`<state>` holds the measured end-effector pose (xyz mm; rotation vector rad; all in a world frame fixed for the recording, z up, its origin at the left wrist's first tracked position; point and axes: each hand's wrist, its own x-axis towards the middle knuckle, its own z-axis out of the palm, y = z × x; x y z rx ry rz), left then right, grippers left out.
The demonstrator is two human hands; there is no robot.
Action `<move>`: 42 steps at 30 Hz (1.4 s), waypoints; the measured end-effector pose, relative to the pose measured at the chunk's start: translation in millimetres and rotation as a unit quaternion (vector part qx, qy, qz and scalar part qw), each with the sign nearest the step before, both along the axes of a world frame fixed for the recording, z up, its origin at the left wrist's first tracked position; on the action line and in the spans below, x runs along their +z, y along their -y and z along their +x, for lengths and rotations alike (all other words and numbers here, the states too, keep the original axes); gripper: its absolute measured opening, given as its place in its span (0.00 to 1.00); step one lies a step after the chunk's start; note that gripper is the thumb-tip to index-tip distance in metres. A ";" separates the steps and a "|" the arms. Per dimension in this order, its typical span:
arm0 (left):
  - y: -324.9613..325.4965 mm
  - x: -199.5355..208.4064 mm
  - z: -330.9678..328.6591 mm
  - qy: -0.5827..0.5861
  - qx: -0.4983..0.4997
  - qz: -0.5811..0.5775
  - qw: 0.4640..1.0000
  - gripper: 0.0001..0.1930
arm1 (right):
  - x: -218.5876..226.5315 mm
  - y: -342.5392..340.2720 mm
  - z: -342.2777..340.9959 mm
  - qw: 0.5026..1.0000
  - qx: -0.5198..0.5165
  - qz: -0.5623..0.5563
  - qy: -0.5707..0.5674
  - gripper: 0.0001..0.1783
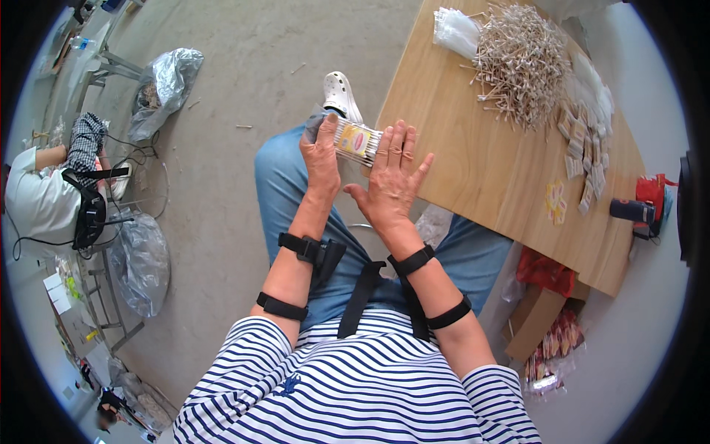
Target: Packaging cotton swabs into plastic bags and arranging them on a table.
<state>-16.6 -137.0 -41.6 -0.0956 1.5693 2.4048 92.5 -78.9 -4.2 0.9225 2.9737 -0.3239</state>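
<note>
My left hand [321, 164] grips one end of a clear pack of cotton swabs [355, 140] with a yellow and red label, held above my lap. Against the pack's other end lies my right hand [393, 185], its fingers stretched out and the thumb apart. On the wooden table [451, 140] to the right is a large heap of loose cotton swabs [521, 66]. Several filled swab packs [588, 152] are piled at the table's right side. Nearer to me lie several small yellow labels [555, 203].
Clear plastic bags [456, 31] lie beside the heap. A dark cylindrical object [631, 210] and a red bag [654, 191] sit at the table's right edge. Below stands a cardboard box [538, 303]. Another person [48, 196] sits at left, near plastic sacks [140, 263] and cables.
</note>
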 end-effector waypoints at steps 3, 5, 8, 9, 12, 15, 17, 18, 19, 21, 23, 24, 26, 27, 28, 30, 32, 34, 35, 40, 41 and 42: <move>14.0 7.6 -6.7 0.147 -0.051 0.067 0.986 0.13 | -1.5 -2.3 1.3 1.000 0.001 0.001 -0.017 0.75; 25.3 2.4 -11.0 0.145 -0.093 0.109 0.979 0.16 | -0.5 -1.8 0.8 1.000 0.000 0.006 -0.014 0.74; 26.0 -12.9 -10.9 0.107 -0.116 0.120 0.980 0.15 | 0.0 0.0 -0.1 1.000 0.001 0.008 -0.011 0.74; 25.7 -15.5 -10.4 0.107 -0.115 0.121 0.980 0.15 | 0.1 -0.1 -0.4 1.000 0.001 0.006 -0.011 0.74; 22.0 -17.0 -8.1 0.102 -0.092 0.116 0.984 0.14 | -1.9 0.9 -0.9 1.000 -0.003 0.006 -0.017 0.74; 18.9 -15.2 -4.2 0.087 -0.082 0.112 0.987 0.13 | 0.2 1.7 -3.2 1.000 -0.014 0.005 -0.004 0.74; 19.6 -15.2 -2.3 0.084 -0.089 0.110 0.986 0.13 | 1.3 5.0 -7.3 1.000 -0.020 0.008 0.000 0.74; 20.5 -15.8 -2.0 0.084 -0.089 0.110 0.986 0.13 | 1.8 6.3 -8.9 1.000 -0.025 0.012 0.005 0.74; 21.7 -16.3 -2.0 0.076 -0.093 0.088 0.989 0.13 | 2.4 6.6 -9.4 1.000 -0.025 0.012 0.004 0.74; 16.9 -12.7 2.0 0.069 -0.099 0.066 0.991 0.14 | 1.9 5.7 -9.6 1.000 -0.027 0.014 0.009 0.73; 6.3 -9.1 12.5 -0.022 -0.081 -0.050 0.995 0.15 | 4.2 5.6 -11.1 0.999 -0.018 0.023 0.020 0.74; 6.7 -7.4 14.7 -0.023 -0.082 -0.050 0.995 0.15 | 5.2 5.1 -11.3 0.999 -0.008 0.032 0.030 0.75; 8.1 -3.8 17.9 0.095 -0.070 0.057 0.991 0.17 | 3.4 4.0 -9.5 0.999 -0.002 0.027 0.023 0.75; 13.8 -9.1 14.3 0.095 -0.071 0.057 0.991 0.17 | 2.9 3.7 -8.2 1.000 0.005 0.022 0.017 0.75; 24.5 -16.5 6.4 0.095 -0.118 0.024 0.988 0.18 | 3.4 3.1 -7.3 1.000 0.005 0.021 0.016 0.75; 35.8 -13.0 -7.5 0.093 -0.165 -0.011 0.982 0.20 | 3.2 2.3 -7.5 1.000 -0.002 0.019 0.014 0.75; 41.0 -8.3 -17.1 0.077 -0.118 0.049 0.989 0.19 | 3.2 2.4 -6.9 1.000 -0.003 0.018 0.009 0.75; 39.1 -9.2 -19.1 0.061 -0.125 0.032 0.990 0.18 | 3.1 2.6 -6.7 1.000 -0.003 0.018 0.004 0.75; 38.4 -11.7 -19.1 0.045 -0.132 0.015 0.990 0.18 | 2.7 2.6 -6.9 1.000 -0.002 0.018 0.006 0.74; 29.4 -13.6 -9.4 0.040 -0.122 0.006 0.992 0.17 | 1.7 3.4 -7.2 1.000 -0.001 0.014 -0.001 0.73; 26.8 -11.3 -7.0 0.043 -0.102 -0.023 0.994 0.17 | 2.4 2.9 -7.2 1.000 -0.002 0.012 -0.001 0.73; 26.4 -9.6 -5.4 0.043 -0.102 -0.023 0.994 0.17 | 2.9 2.5 -7.3 1.000 -0.004 0.010 -0.001 0.73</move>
